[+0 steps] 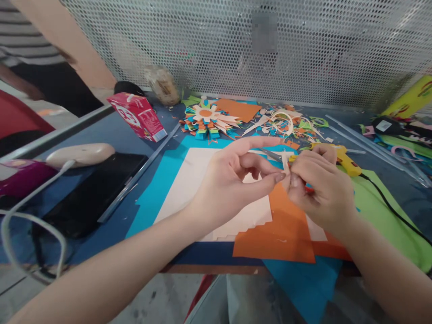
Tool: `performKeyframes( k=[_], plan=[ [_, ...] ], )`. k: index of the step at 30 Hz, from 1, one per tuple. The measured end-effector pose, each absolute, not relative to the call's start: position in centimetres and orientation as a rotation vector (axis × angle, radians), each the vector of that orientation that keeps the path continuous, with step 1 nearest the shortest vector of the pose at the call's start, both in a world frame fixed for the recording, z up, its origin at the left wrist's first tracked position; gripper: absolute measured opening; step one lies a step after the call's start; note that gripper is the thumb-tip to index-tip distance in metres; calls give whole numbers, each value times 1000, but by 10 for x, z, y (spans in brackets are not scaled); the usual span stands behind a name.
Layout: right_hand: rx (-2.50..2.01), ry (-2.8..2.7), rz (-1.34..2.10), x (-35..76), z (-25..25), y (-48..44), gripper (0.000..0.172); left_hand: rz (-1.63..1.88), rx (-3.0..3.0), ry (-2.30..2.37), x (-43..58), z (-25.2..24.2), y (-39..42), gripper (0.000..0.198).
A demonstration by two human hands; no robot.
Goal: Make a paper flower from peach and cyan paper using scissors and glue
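Note:
My left hand (232,173) reaches in over the papers, its thumb and a bent finger pinched at a small pale paper strip (285,163), while its forefinger stretches out above. My right hand (322,186) is closed round the same strip, its knuckles towards me, and the two hands meet there. A grey metal blade (270,155) shows behind the fingertips, and a red bit shows under the right hand; I cannot tell whether that hand holds them. Below lie white paper sheets (189,193) and an orange sheet (276,229).
A layered paper flower (206,114) and paper scraps (286,121) lie at the back before a perforated metal panel (216,40). A yellow glue gun (351,163) with a black cord is at right. At left are a red box (137,117), black phone (94,193) and white cable (20,198).

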State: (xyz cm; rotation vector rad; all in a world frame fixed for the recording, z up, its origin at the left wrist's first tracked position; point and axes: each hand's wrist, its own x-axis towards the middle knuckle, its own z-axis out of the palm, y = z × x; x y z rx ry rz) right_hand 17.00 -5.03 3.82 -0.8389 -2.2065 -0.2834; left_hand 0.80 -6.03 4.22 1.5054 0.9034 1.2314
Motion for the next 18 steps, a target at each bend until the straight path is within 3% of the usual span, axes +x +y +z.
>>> performKeyframes(
  k=[18],
  plan=[
    [-814,-2181,-125,170,41,-53,22,1193,1473,862,6,44,-62,34]
  ],
)
